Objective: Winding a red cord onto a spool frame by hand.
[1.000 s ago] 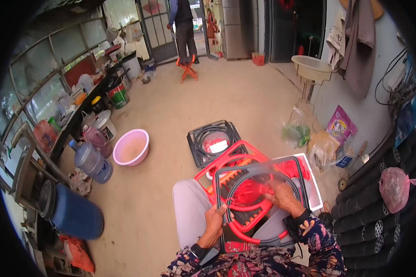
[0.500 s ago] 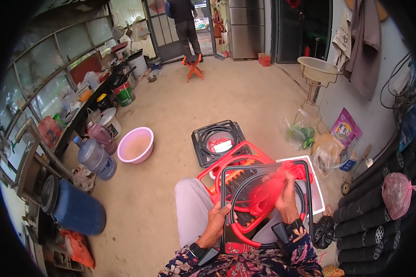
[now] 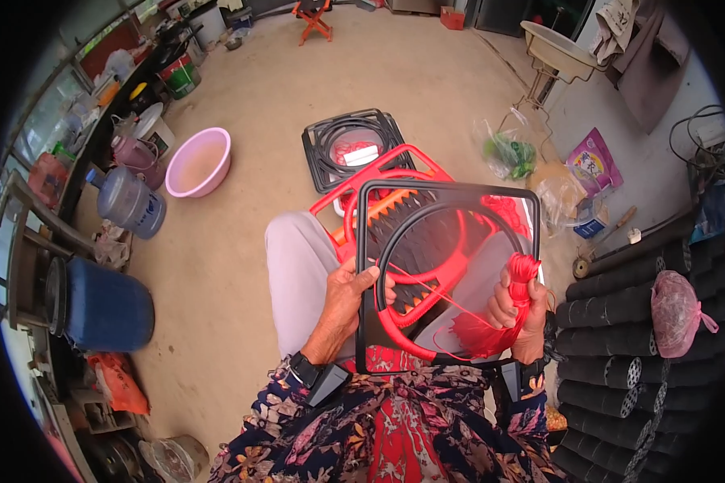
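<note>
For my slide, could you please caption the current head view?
Left hand grips black frame; right hand holds bundled red cord.

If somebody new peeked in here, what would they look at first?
Probably the bright red bundle of strands in the right grip, right of centre. Next might come the black frame in the middle, its left side held by the left grip. Then perhaps the pink basin, over on the left.
</note>
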{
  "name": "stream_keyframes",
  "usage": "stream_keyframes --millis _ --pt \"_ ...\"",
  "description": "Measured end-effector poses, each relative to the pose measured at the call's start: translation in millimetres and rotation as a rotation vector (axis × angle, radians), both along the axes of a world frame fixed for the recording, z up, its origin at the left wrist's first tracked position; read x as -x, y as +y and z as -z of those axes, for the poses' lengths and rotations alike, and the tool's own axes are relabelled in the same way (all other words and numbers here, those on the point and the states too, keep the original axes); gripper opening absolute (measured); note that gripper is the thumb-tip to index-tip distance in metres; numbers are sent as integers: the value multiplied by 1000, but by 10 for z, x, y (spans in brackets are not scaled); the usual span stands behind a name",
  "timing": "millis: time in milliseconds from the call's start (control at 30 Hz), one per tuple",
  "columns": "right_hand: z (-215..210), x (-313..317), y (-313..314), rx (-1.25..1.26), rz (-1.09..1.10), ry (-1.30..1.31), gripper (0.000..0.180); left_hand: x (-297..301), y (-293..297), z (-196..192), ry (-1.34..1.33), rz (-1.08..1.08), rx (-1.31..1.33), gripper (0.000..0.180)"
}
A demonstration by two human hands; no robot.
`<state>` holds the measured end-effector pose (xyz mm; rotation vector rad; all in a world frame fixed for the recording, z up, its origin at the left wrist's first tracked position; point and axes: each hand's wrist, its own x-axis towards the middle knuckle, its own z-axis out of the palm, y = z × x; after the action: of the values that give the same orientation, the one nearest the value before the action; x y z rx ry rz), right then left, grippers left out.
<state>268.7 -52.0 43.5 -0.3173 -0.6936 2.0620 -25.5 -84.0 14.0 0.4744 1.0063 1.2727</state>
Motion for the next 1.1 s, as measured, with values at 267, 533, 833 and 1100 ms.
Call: stream_keyframes --millis 267,533,833,1100 --pt "-147 -28 68 29 170 -54 37 -33 14 -84 -28 -23 -33 14" --pt "-424 1 273 -49 287 -124 35 -41 21 -136 -40 -31 2 14" --pt "-721 154 267 -115 422 -131 34 -21 101 -194 13 16 94 27" --pt "-889 275 320 -296 589 -176 36 -6 150 -110 -44 -17 96 23"
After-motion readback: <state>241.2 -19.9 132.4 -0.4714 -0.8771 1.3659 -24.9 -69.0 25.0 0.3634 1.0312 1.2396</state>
